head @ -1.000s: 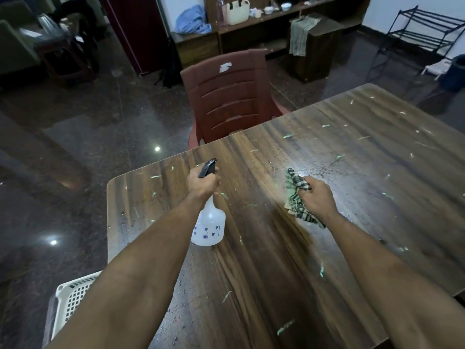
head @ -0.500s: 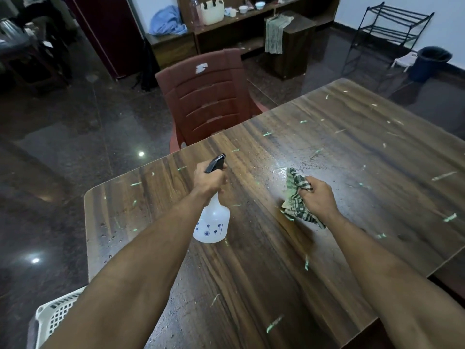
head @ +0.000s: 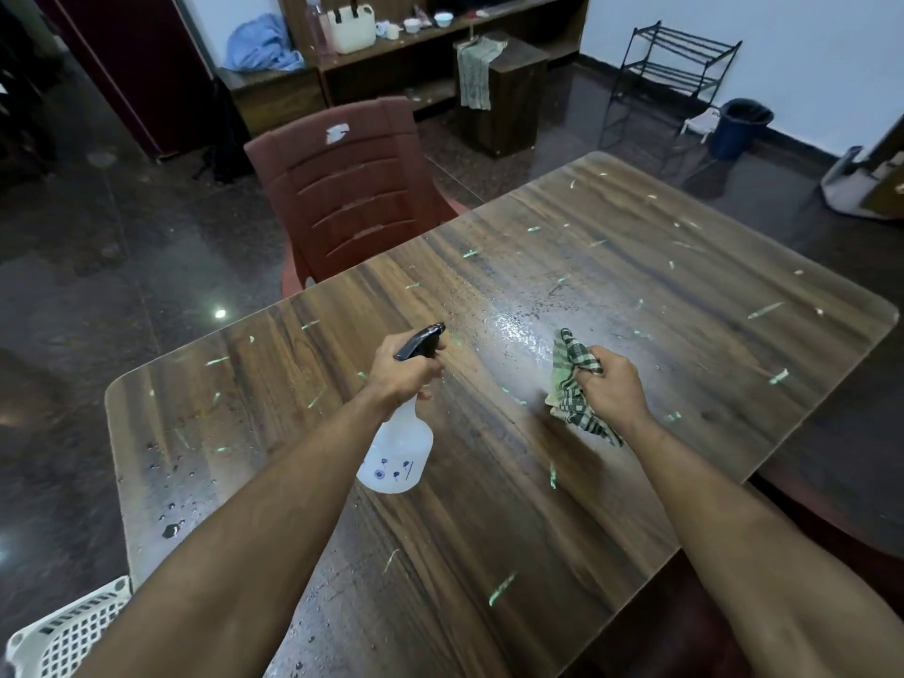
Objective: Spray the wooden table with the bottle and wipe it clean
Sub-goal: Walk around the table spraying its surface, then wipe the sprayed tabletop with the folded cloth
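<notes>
Two hands over the dark wood-grain table (head: pixel 636 266): left hand (head: pixel 403 371) grips the translucent white spray bottle (head: pixel 398 457) by its black trigger head, held above the table's middle, right hand (head: pixel 611 386) clutches a bunched green-checked cloth (head: pixel 570 384) beside a wet, glistening patch (head: pixel 518 330).

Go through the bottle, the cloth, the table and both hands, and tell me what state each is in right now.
Spray bottle: held above the table, nozzle pointing away.
Checked cloth: bunched.
Wooden table: wet patch mid-top, pale green scraps scattered.
Left hand: grip round the bottle's neck.
Right hand: grip on the cloth.
</notes>
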